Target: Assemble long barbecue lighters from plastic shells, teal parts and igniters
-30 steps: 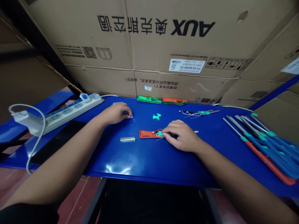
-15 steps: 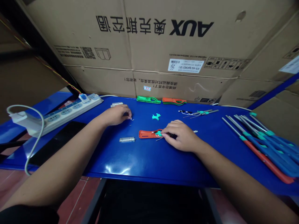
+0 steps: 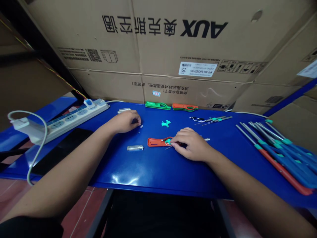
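My left hand (image 3: pixel 125 121) rests on the blue table (image 3: pixel 158 168) with its fingers pinched over tiny metal pins (image 3: pixel 140 126). My right hand (image 3: pixel 191 144) is closed on an orange tool shell (image 3: pixel 156 142) with a teal part (image 3: pixel 168 141) set at its right end; a thin metal rod (image 3: pixel 207 139) sticks out past the hand. A small clear cylinder (image 3: pixel 135 148) lies in front of the left hand. A loose teal plastic piece (image 3: pixel 165 124) sits between the hands, farther back.
A green shell (image 3: pixel 157 105) and an orange shell (image 3: pixel 184 107) lie by the big cardboard box (image 3: pixel 158 49). Several finished long tools (image 3: pixel 279 148) lie at the right. A power strip (image 3: pixel 64 120) and a black phone (image 3: pixel 61 152) sit at the left.
My left hand slid slightly to the right over the pins. My right hand and the orange shell stayed put.
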Demonstrator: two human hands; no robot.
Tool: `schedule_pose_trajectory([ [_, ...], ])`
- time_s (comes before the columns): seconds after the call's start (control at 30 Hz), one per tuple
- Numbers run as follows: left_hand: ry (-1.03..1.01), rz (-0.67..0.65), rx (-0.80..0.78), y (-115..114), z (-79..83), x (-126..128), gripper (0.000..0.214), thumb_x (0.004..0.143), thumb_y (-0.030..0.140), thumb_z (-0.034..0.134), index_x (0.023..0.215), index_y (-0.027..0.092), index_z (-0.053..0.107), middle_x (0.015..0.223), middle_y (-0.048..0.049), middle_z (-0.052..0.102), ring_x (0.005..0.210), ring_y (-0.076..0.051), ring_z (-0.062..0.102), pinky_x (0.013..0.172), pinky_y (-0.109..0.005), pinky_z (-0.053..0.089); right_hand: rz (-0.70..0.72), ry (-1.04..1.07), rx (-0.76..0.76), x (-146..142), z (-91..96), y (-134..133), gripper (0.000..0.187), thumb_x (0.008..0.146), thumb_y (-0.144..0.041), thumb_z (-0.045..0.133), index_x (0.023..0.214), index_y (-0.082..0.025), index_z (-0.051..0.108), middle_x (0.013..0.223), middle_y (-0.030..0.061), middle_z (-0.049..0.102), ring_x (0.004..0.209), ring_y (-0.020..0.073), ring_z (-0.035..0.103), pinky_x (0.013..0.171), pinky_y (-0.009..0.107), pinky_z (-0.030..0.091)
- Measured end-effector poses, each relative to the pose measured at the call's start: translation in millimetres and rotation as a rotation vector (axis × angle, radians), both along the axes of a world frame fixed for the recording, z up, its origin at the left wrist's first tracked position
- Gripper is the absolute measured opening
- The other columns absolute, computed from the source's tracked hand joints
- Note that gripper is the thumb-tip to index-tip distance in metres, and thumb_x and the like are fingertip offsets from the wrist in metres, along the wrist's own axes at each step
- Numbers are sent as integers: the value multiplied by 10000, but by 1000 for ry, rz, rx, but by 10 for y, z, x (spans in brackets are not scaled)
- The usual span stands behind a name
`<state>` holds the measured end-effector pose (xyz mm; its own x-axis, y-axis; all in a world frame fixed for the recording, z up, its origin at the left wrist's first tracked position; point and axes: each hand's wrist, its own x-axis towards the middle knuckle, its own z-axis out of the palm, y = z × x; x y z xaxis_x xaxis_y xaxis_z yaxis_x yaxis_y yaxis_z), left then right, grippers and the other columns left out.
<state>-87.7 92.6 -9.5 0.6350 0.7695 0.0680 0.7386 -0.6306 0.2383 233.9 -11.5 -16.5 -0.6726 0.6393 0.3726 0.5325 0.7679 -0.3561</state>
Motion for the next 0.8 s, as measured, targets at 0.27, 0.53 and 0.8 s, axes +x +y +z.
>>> schedule_pose_trajectory([
  [0.27, -367, 82, -232, -226, 115, 234, 274, 869, 448, 575, 890, 179, 621, 876, -47, 637, 763, -173, 576, 756, -314, 475, -100, 112, -34, -55, -38, 2, 144, 933, -247, 584, 968, -206, 717, 805, 37, 704, 742, 166, 621, 752, 334, 448],
  [0.53, -897, 14, -987, -759, 20, 858, 432, 753, 538, 794, 847, 168, 592, 737, 14, 607, 653, -97, 541, 662, -249, 436, -152, 339, 32, -297, 3, -139, 201, 930, -244, 622, 1115, -228, 700, 941, 58, 727, 825, 174, 677, 772, 316, 547],
  [0.8, -1045, -117, -972, -768, -40, 851, 476, 800, 343, 805, 1089, 220, 448, 714, 66, 616, 639, -73, 552, 669, -217, 436, -103, 379, 62, -280, 6, -126, 147, 933, -190, 623, 999, -215, 752, 918, 49, 761, 798, 153, 704, 738, 279, 563],
])
